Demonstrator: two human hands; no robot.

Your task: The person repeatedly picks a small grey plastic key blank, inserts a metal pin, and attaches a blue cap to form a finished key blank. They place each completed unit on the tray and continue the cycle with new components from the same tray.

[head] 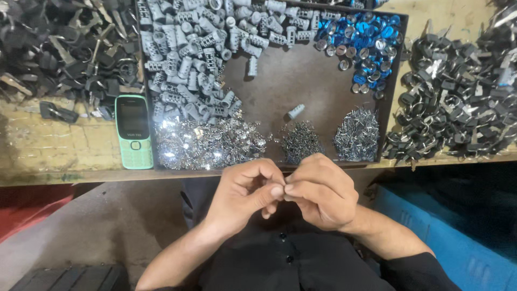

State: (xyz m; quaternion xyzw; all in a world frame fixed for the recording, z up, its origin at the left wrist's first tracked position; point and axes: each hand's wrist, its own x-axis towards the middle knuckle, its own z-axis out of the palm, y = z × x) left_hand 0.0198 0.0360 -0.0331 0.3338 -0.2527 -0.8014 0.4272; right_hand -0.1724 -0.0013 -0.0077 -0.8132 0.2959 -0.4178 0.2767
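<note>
Both hands [283, 188] pinched, perhaps touching, below tray edge [258, 165].

Your worktop [54, 145]: worn yellowish surface. On it: dark tray [301, 81] at centre, green keypad phone [133, 132] just left of tray, black key-part heaps far left [59, 48] and right [458, 91].

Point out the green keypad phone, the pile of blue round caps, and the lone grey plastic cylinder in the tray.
green keypad phone [134, 132], head view, middle of its body
pile of blue round caps [364, 46], head view, centre of pile
lone grey plastic cylinder [295, 112], head view, mid-body
</note>
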